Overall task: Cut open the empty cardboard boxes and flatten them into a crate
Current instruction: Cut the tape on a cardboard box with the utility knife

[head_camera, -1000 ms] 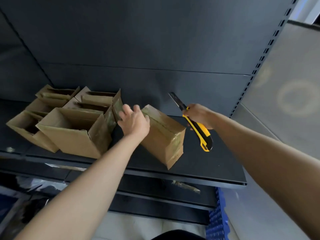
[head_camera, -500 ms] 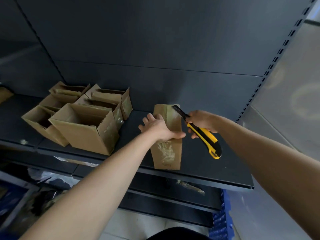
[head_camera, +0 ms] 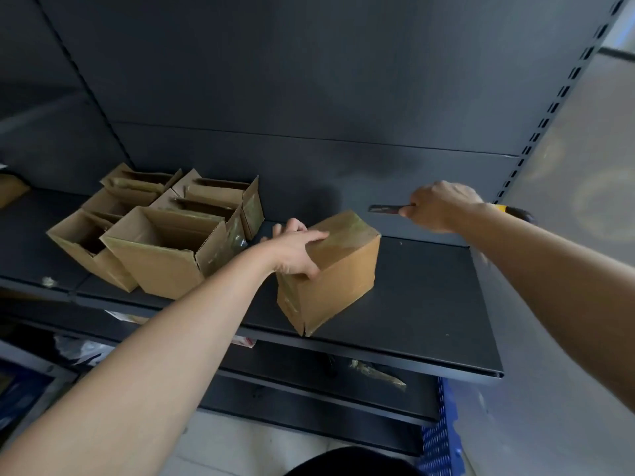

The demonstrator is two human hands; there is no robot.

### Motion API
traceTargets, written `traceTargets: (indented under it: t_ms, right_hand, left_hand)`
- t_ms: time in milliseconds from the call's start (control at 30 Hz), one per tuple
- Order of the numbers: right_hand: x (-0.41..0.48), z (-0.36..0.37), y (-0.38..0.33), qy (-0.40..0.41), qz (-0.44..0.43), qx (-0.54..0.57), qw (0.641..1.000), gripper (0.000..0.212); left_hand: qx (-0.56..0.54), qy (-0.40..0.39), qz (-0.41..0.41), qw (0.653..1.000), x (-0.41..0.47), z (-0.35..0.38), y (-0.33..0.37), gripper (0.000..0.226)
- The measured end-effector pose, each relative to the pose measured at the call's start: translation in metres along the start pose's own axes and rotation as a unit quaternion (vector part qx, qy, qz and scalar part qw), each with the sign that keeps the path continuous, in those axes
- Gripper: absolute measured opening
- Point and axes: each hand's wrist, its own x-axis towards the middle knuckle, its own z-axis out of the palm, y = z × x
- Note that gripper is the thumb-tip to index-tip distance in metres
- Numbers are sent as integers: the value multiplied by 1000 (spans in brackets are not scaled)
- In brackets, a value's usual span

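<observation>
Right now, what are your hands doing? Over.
Left hand gripping the taped box on the shelf. Right hand holding the knife, blade off the box. Open boxes at its left, nothing blocking.

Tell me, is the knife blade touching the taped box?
No: the right hand holds the knife in the air, its blade apart from the taped box that the left hand grips.
</observation>
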Motion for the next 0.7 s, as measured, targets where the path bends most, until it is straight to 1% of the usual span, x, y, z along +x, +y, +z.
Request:
traceTargets:
  t_ms: [100, 200, 300, 400, 500, 700]
  right_hand:
    - [-4, -2, -21, -23, -114, 43, 992, 20]
    - [-8, 1, -41, -38, -171, -22, 984, 18]
    - [-8, 0, -52, -33, -183, -94, 978, 31]
    - [-9, -4, -62, -24, -182, -130, 974, 36]
    - [-10, -7, -75, -25, -204, -152, 967, 36]
    - [-12, -8, -102, -31, -241, -187, 952, 26]
  left_hand:
    - [7, -1, 32, 999, -4, -4, 1, 81]
    - [-3, 21, 41, 999, -9, -2, -3, 77]
    - [22, 73, 8, 997, -15, 8, -8, 75]
    - [14, 109, 1, 994, -21, 14, -10, 73]
    - [-3, 115, -2, 993, -27, 13, -10, 68]
    - [25, 114, 5, 993, -38, 8, -10, 63]
